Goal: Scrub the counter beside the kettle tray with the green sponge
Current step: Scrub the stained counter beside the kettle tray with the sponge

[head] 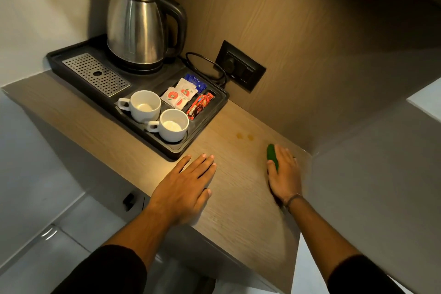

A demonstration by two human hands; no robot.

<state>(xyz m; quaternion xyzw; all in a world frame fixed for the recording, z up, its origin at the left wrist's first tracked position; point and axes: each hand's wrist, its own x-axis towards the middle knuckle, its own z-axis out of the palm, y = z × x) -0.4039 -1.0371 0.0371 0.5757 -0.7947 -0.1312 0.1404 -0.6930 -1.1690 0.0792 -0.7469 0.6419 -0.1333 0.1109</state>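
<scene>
Head view: kettle tray (210,112) beside stained counter (238,174).

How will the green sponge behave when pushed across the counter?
The green sponge probably compresses: it bulges rounded under the right hand. Likely light, since one flat palm covers it. It should slide rather than roll on the smooth counter.
</scene>
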